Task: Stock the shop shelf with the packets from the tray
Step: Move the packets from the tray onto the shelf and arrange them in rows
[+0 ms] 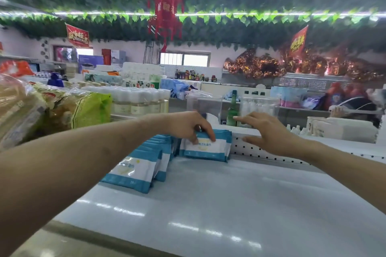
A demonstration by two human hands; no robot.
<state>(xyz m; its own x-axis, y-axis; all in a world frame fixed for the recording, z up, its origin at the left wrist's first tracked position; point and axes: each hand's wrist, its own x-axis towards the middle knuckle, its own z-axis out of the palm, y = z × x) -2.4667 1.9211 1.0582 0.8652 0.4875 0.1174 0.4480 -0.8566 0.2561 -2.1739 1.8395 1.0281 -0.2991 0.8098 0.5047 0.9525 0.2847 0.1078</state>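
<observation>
Your left hand [188, 125] at shelf [229, 204] rear, fingers [210, 131] curled over top of upright blue-white packet [208, 148], grasping it. Packet stands against perforated back panel [250, 149], just right of leaning packet row [137, 171]. Your right hand [269, 131] hovers beside it, fingers released, spread, holding nothing.

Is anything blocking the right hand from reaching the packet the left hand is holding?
Nothing visible. The right hand hovers open just right of the blue-and-white packet, with only the shelf's perforated back panel behind the gap. The left hand grips the packet's top edge.
</observation>
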